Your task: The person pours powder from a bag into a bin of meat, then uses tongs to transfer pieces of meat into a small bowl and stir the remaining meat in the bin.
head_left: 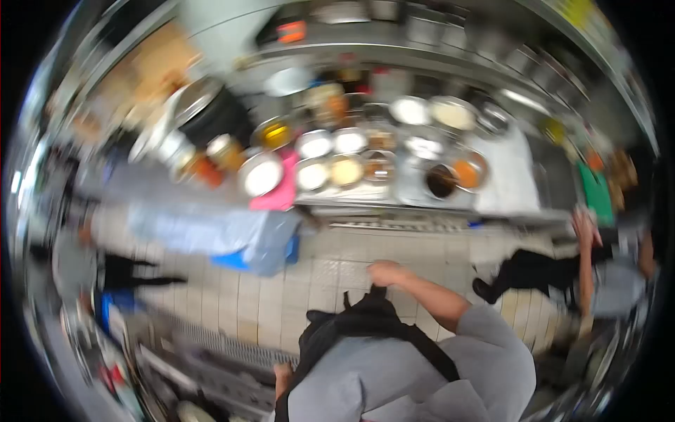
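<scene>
Honestly, that bare right hand (388, 273) looks clenched on black apron cloth (365, 315) (left hand (282, 370), can't tell); overtugging might loosen it.

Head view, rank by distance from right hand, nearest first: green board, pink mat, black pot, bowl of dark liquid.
From the right hand:
1. Bowl of dark liquid: ahead, slightly right.
2. Pink mat: ahead, left.
3. Green board, far right, and black pot, far left: too close to call.

Black apron (362, 320), rumpled, over the front of gray clothing (344, 373)
</scene>
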Demonstrator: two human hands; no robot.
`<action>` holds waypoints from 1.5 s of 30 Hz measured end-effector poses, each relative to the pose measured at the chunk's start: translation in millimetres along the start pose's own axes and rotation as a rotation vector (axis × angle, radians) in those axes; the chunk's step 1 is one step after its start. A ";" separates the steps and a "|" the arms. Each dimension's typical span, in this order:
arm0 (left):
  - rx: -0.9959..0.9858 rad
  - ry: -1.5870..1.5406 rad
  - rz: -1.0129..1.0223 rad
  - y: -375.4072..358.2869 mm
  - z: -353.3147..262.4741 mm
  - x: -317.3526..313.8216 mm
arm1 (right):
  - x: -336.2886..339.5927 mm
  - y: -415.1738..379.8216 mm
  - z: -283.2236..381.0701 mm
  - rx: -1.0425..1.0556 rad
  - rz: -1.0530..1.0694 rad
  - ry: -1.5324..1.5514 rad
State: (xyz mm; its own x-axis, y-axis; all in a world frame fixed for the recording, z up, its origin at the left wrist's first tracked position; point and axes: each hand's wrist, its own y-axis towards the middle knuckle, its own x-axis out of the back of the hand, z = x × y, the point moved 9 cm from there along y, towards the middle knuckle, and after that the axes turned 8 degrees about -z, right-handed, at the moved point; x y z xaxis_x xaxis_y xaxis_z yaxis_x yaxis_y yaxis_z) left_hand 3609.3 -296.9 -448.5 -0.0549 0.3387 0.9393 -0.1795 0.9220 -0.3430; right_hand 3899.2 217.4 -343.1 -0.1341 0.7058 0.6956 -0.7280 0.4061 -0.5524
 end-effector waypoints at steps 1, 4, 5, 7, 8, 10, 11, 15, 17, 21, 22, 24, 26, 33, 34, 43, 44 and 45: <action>0.059 -0.028 0.129 -19.1 -2.7 -33.2 | -0.9 10.5 1.3 0.036 -0.055 -0.001; 0.252 0.065 0.137 -60.0 -8.3 -71.8 | 17.7 32.6 37.2 0.170 -0.211 -0.079; 0.272 -0.106 0.464 -64.4 -8.0 -97.4 | 27.3 45.3 54.7 0.139 -0.263 -0.088; 0.376 -0.339 0.510 -74.4 -2.6 -91.7 | 43.9 74.3 121.6 0.117 -0.168 -0.072; 0.526 -0.454 0.453 -78.1 13.0 -119.4 | 42.6 79.2 149.5 0.073 -0.131 -0.047; 0.851 -0.651 0.295 -88.1 47.5 -130.2 | 40.1 101.8 221.7 0.113 -0.078 0.001; 1.035 -0.742 0.200 -89.6 68.2 -115.8 | 38.9 115.4 257.0 0.127 -0.051 0.024; 1.615 -1.198 -0.251 -91.6 144.2 -98.9 | 31.6 155.2 367.5 0.228 -0.025 0.035; 1.588 -1.191 -0.407 -74.8 191.3 -83.4 | 33.1 177.7 407.6 0.277 -0.013 -0.027; 1.559 -1.683 -0.744 -38.1 260.9 -6.2 | 26.8 254.0 450.3 0.302 -0.038 -0.050; 1.517 -1.795 -0.802 -27.4 282.5 5.7 | 25.9 274.7 464.1 0.270 -0.019 -0.007; 1.429 -1.958 -0.736 -2.4 335.2 44.1 | 25.8 311.5 506.7 0.294 -0.044 0.044; 1.267 -2.147 -0.720 16.3 387.2 106.5 | 18.0 356.5 555.6 0.365 -0.097 0.173; 0.999 -2.065 -0.811 68.4 597.4 226.4 | -1.4 453.6 839.0 0.600 0.089 0.375; 0.896 -2.198 -0.859 74.4 625.2 231.6 | 3.1 447.1 891.1 0.643 0.160 0.500; 0.519 -2.784 -1.544 75.4 889.0 284.8 | -2.7 579.5 1187.6 1.213 -0.428 0.253; 0.481 -2.740 -1.514 75.7 918.8 288.7 | -5.1 618.7 1206.7 1.151 -0.450 0.316; 0.446 -2.697 -1.480 73.6 945.9 303.3 | -8.7 661.1 1223.3 1.086 -0.472 0.378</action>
State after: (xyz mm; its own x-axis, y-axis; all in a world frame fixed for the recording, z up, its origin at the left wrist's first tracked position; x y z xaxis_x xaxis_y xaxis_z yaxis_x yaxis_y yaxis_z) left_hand 2650.3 -303.6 -179.2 0.2060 -0.5484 -0.8105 -0.8938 0.2317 -0.3840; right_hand 2596.6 -230.4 -152.4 0.3632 0.8173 0.4474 -0.8558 0.1028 0.5070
